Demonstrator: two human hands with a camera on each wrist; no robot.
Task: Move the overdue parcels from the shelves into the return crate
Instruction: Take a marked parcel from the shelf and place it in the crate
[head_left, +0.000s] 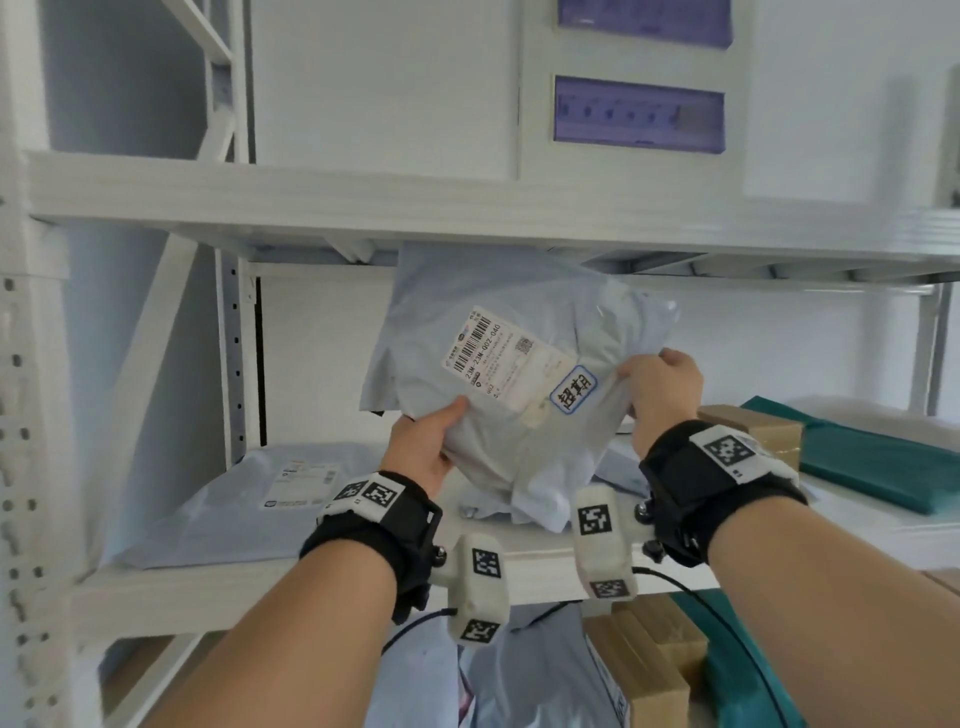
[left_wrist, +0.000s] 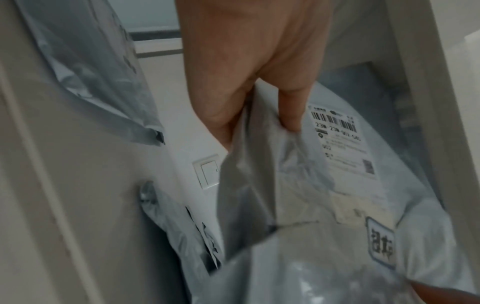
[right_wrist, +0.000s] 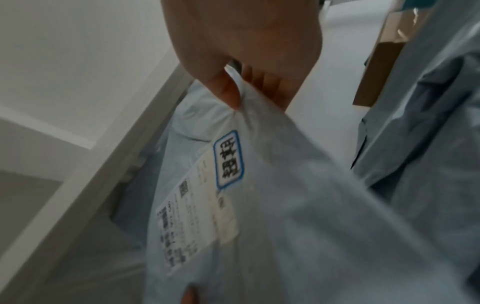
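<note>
A grey plastic mailer parcel (head_left: 524, 395) with a white shipping label and a blue-framed sticker (head_left: 573, 389) is held up in front of the middle shelf. My left hand (head_left: 428, 447) grips its lower left edge, thumb on the front. My right hand (head_left: 662, 387) pinches its right edge. The left wrist view shows my left hand (left_wrist: 259, 98) with thumb and fingers clamped on the parcel (left_wrist: 298, 205). In the right wrist view my right hand (right_wrist: 241, 67) pinches the parcel (right_wrist: 272, 216) near the sticker (right_wrist: 228, 159). No crate is in view.
On the white shelf board (head_left: 311, 577) lie another grey mailer (head_left: 249, 493) at left, more grey bags under the held one, a cardboard box (head_left: 753, 426) and a green parcel (head_left: 878, 457) at right. Boxes and bags fill the shelf below (head_left: 654, 670).
</note>
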